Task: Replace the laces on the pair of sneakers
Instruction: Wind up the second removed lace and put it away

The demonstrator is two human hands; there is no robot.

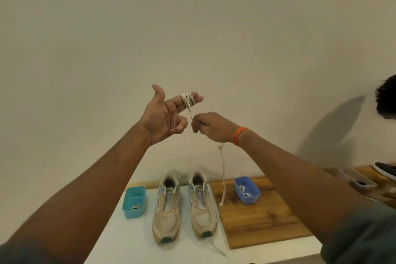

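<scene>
Hands raised: left (165,118) fingers lace-wound (188,99), right (211,127) pinching its vertical tail (sneakers (184,203) heels toward wall).

soft, warm, even indoor light. a broad grey shadow (334,122) falls on the wall (192,17) at right, so light perhaps comes from the left. wide-angle bending stretches the edges; slight blur throughout, no glare.
</scene>
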